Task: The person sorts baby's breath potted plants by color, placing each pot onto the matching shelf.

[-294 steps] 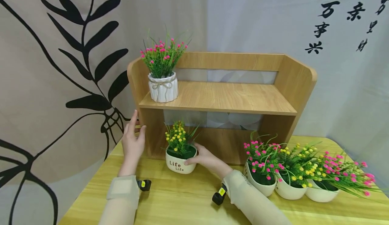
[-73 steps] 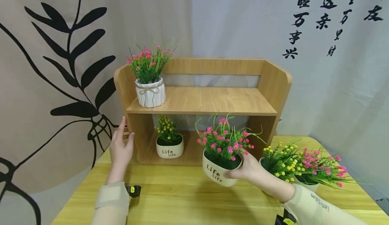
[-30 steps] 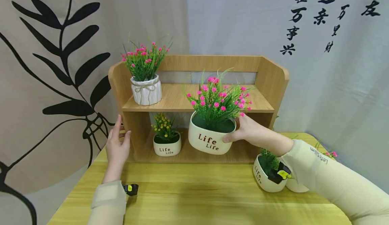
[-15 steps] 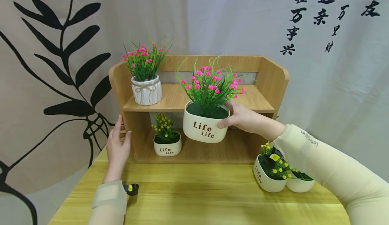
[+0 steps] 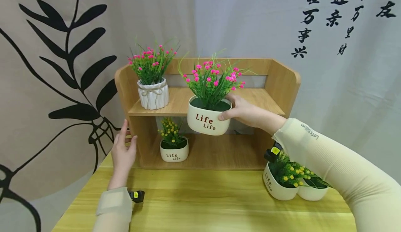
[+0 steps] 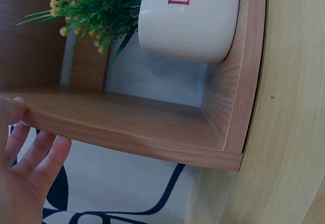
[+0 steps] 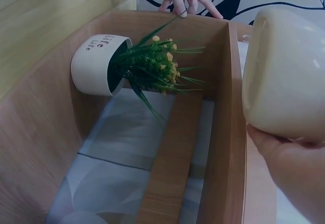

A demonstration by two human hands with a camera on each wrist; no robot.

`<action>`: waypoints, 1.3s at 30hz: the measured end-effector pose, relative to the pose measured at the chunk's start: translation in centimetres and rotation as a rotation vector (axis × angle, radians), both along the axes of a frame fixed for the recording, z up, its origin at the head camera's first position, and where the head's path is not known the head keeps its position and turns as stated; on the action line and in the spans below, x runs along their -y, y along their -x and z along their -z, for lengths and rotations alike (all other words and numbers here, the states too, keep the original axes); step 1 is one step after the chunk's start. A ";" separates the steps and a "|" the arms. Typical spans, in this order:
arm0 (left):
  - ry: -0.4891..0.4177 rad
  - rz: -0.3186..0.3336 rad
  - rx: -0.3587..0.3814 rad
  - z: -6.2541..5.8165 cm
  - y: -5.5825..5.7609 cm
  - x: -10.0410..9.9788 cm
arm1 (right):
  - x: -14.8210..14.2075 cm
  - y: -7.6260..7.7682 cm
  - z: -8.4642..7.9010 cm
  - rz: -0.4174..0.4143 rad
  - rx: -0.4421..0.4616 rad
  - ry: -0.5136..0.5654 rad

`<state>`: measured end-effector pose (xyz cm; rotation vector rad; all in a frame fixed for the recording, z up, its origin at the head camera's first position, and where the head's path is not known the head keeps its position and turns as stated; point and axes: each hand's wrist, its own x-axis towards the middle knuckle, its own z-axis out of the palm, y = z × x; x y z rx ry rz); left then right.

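My right hand (image 5: pixel 242 111) grips a white oval flower pot (image 5: pixel 208 122) marked "Life Life" by its right side, thumb on the front. Pink artificial flowers (image 5: pixel 213 77) rise from it. The pot is raised in front of the wooden shelf's upper board (image 5: pixel 178 101); its pale underside faces the right wrist view. My left hand (image 5: pixel 123 153) holds the shelf's left side panel (image 6: pixel 127 140), thumb at the front edge and fingers on the outer face. A similar pot (image 5: pixel 174 152) with yellow flowers stands on the lower level, at the left.
On the upper board's left end stands a white pot (image 5: pixel 153 96) tied with twine, with pink flowers. Two more white pots stand on the table (image 5: pixel 188 197) at right, one (image 5: pixel 278 186) with yellow flowers, partly behind my right sleeve. A printed curtain (image 5: pixel 235 16) hangs behind.
The yellow-flowered pot went from the table into the lower level earlier. My right hand has since lifted the pink-flowered pot from the right, up and leftward to upper-board height. The left hand stays at the panel.
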<state>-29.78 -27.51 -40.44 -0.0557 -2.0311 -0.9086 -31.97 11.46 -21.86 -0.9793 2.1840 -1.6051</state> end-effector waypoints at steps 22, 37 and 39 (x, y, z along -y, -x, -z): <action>-0.005 0.008 -0.001 0.0 0.1 0.0 | 1.7 2.8 -1.4 0.167 0.016 -0.142; -0.020 0.005 0.011 0.0 0.0 0.0 | 2.2 4.2 -1.5 0.172 0.001 -0.057; -0.015 0.004 0.008 0.0 0.0 0.0 | 2.2 4.3 -1.4 0.179 -0.006 -0.034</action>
